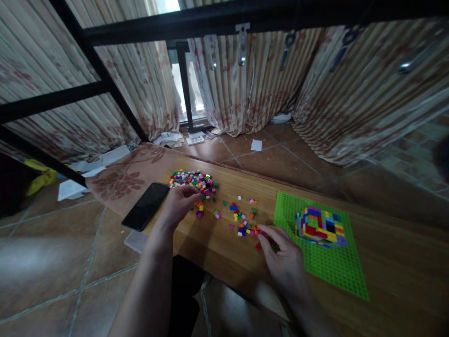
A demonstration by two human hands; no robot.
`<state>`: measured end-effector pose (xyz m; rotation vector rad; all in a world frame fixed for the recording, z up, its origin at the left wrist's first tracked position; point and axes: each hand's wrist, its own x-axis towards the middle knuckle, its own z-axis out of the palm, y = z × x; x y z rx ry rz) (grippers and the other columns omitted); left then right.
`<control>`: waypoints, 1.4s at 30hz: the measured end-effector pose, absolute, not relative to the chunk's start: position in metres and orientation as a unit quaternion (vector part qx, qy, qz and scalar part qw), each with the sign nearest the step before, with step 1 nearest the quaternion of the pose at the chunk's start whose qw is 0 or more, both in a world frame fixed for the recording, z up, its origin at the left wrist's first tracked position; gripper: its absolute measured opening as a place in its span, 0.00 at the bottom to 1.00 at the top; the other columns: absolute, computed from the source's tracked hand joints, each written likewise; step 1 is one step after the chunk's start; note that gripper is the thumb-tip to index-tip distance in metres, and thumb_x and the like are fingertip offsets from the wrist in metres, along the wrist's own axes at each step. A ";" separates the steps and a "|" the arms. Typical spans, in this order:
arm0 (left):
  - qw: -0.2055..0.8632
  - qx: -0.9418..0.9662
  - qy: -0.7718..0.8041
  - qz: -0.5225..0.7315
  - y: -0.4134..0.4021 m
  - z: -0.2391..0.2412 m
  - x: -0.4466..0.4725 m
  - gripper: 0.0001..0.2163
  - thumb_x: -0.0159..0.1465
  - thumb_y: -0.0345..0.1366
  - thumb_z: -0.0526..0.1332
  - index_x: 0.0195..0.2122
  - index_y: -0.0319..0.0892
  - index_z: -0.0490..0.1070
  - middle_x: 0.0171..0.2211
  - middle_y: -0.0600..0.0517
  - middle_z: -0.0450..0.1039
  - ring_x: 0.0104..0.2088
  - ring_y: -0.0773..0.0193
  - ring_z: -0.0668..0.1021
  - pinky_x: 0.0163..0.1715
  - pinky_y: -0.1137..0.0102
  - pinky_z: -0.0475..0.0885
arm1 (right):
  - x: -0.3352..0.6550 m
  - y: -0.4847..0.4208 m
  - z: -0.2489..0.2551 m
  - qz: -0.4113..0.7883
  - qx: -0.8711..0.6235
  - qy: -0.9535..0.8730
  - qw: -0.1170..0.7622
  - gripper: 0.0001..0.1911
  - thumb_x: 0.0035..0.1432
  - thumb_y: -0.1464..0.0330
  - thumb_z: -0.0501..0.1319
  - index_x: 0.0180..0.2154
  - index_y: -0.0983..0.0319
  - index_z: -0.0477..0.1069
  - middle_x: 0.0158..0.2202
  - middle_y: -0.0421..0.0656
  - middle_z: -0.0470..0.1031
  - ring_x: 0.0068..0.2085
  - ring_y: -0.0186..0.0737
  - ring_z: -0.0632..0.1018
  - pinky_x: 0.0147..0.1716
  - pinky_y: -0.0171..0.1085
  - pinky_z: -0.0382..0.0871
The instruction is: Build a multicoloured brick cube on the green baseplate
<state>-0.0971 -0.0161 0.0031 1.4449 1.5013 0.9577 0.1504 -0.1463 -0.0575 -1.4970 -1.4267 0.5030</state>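
My left hand [180, 201] is at the near edge of a heaped pile of small coloured toy bricks [187, 178]. Its fingers are drawn together, and whatever they may hold is too small to tell. Over the loose bricks [242, 229] scattered mid-table is my right hand [286, 255], thumb and forefinger closed near a red brick [258, 246]. I cannot make out what lies between those fingertips. To its right, a multicoloured block of stacked bricks [321, 226] stands on a green studded baseplate [336, 271].
A black phone [146, 206] lies left of the pile on the wooden table [393, 262]. Beneath it, a clear plastic piece [136, 241] sticks out. A dark metal rail [224, 21] with hanging hooks crosses above. Papers [256, 145] lie on the tiled floor by the curtains.
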 end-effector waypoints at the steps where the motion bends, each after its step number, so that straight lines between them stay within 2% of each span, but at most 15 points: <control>1: 0.411 0.601 0.595 0.339 -0.017 0.002 -0.098 0.11 0.49 0.42 0.66 0.27 0.38 0.76 0.21 0.55 0.71 0.22 0.69 0.68 0.23 0.75 0.60 | 0.151 -0.146 -0.057 0.203 -0.616 -0.588 0.483 0.11 0.64 0.65 0.59 0.43 0.58 0.78 0.41 0.46 0.80 0.42 0.42 0.80 0.43 0.41 0.75; 4: 0.405 0.661 0.588 0.232 -0.021 -0.004 -0.093 0.13 0.49 0.40 0.65 0.32 0.38 0.79 0.17 0.58 0.65 0.19 0.70 0.65 0.20 0.75 0.56 | 0.151 -0.147 -0.057 0.195 -0.619 -0.592 0.478 0.11 0.63 0.65 0.59 0.44 0.58 0.77 0.41 0.46 0.79 0.42 0.42 0.80 0.43 0.42 0.75; 8: 0.367 0.715 0.568 0.178 -0.026 -0.013 -0.082 0.16 0.47 0.34 0.65 0.38 0.40 0.81 0.16 0.60 0.59 0.19 0.70 0.61 0.20 0.74 0.53 | 0.150 -0.147 -0.057 0.184 -0.613 -0.593 0.490 0.11 0.63 0.64 0.59 0.44 0.58 0.77 0.42 0.46 0.79 0.43 0.43 0.80 0.43 0.41 0.76; 16: 0.315 0.753 0.557 0.152 -0.026 -0.015 -0.075 0.05 0.50 0.32 0.64 0.29 0.42 0.79 0.18 0.58 0.64 0.21 0.69 0.65 0.22 0.74 0.54 | 0.151 -0.148 -0.056 0.167 -0.602 -0.591 0.510 0.10 0.62 0.64 0.60 0.42 0.58 0.78 0.41 0.47 0.80 0.44 0.43 0.80 0.43 0.42 0.77; 20: 0.354 0.773 0.491 0.191 -0.036 -0.008 -0.059 0.05 0.56 0.32 0.61 0.31 0.40 0.76 0.18 0.59 0.60 0.20 0.70 0.63 0.21 0.75 0.53 | 0.148 -0.149 -0.048 0.211 -0.618 -0.527 0.544 0.12 0.61 0.61 0.62 0.42 0.59 0.79 0.42 0.48 0.81 0.41 0.44 0.81 0.39 0.41 0.78; 23: 0.433 0.777 0.392 0.234 -0.053 -0.002 -0.032 0.06 0.60 0.33 0.60 0.38 0.41 0.73 0.19 0.60 0.62 0.19 0.71 0.63 0.20 0.75 0.55 | 0.148 -0.150 -0.041 0.311 -0.627 -0.443 0.561 0.16 0.57 0.57 0.64 0.42 0.60 0.79 0.35 0.47 0.81 0.32 0.41 0.80 0.28 0.37 0.75; 26: 0.443 0.797 0.328 0.247 -0.070 0.001 -0.002 0.04 0.60 0.31 0.59 0.37 0.42 0.70 0.18 0.61 0.60 0.18 0.71 0.64 0.21 0.75 0.57 | 0.153 -0.151 -0.038 0.391 -0.618 -0.383 0.564 0.18 0.52 0.54 0.67 0.37 0.61 0.80 0.23 0.41 0.76 0.21 0.36 0.73 0.18 0.32 0.66; 28: 0.428 0.808 0.320 0.250 -0.077 0.001 0.011 0.04 0.59 0.29 0.59 0.36 0.42 0.69 0.18 0.61 0.60 0.19 0.71 0.64 0.21 0.75 0.56 | 0.160 -0.151 -0.038 0.409 -0.615 -0.361 0.569 0.18 0.49 0.53 0.69 0.33 0.61 0.80 0.19 0.38 0.72 0.19 0.33 0.68 0.16 0.31 0.62; 30: 0.430 0.808 0.313 0.255 -0.080 -0.001 0.018 0.03 0.60 0.29 0.58 0.34 0.42 0.68 0.19 0.60 0.60 0.20 0.72 0.64 0.22 0.75 0.57 | 0.165 -0.152 -0.039 0.415 -0.615 -0.349 0.572 0.17 0.48 0.54 0.70 0.33 0.61 0.80 0.18 0.37 0.70 0.20 0.33 0.68 0.18 0.31 0.63; 34: 0.493 0.749 0.335 0.290 -0.086 -0.009 0.024 0.02 0.63 0.33 0.58 0.35 0.42 0.68 0.21 0.59 0.64 0.21 0.71 0.67 0.23 0.75 0.59 | 0.172 -0.151 -0.039 0.434 -0.608 -0.327 0.579 0.17 0.47 0.55 0.71 0.34 0.60 0.81 0.21 0.39 0.73 0.22 0.34 0.71 0.20 0.32 0.66; 36: 0.541 0.697 0.349 0.316 -0.088 -0.014 0.028 0.06 0.64 0.38 0.58 0.37 0.41 0.68 0.23 0.57 0.66 0.23 0.70 0.67 0.23 0.74 0.60 | 0.172 -0.151 -0.039 0.425 -0.609 -0.315 0.591 0.17 0.46 0.54 0.71 0.34 0.59 0.81 0.22 0.39 0.75 0.23 0.34 0.71 0.20 0.33 0.67; 38: 0.589 0.651 0.350 0.327 -0.089 -0.020 0.033 0.11 0.64 0.44 0.59 0.34 0.40 0.68 0.23 0.56 0.65 0.23 0.70 0.66 0.23 0.74 0.60 | 0.172 -0.151 -0.039 0.402 -0.623 -0.320 0.589 0.17 0.45 0.54 0.71 0.34 0.58 0.82 0.22 0.39 0.75 0.23 0.35 0.72 0.21 0.33 0.68; 42: 0.678 0.573 0.342 0.308 -0.088 -0.029 0.039 0.24 0.61 0.59 0.57 0.25 0.40 0.65 0.19 0.57 0.61 0.21 0.71 0.62 0.21 0.73 0.56 | 0.172 -0.152 -0.038 0.351 -0.649 -0.362 0.570 0.14 0.46 0.56 0.71 0.34 0.57 0.82 0.27 0.41 0.79 0.30 0.39 0.78 0.31 0.37 0.74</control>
